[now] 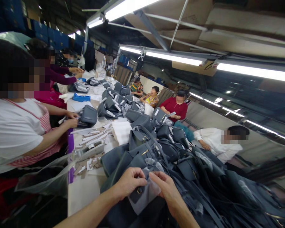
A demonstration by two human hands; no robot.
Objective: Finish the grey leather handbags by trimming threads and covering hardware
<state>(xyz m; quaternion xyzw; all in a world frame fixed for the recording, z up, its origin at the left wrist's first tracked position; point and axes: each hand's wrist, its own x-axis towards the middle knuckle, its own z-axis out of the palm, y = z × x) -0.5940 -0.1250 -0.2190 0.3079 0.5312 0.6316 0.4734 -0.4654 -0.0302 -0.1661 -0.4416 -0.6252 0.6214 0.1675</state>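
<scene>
My left hand (129,183) and my right hand (163,186) meet at the bottom centre, both pinching a pale grey wrapping sheet (146,194) that lies over a dark blue-grey handbag (123,164). A small metal clasp (139,190) shows between my fingers. The fingers of both hands are curled and pressed on the sheet. A big heap of similar blue-grey handbags (180,152) spreads to the right and beyond my hands.
A long white table (85,190) runs away from me, strewn with paper strips (92,137) and more bags. A person in a white shirt and striped apron (21,133) works on a bag at my left. Several other people sit further along both sides.
</scene>
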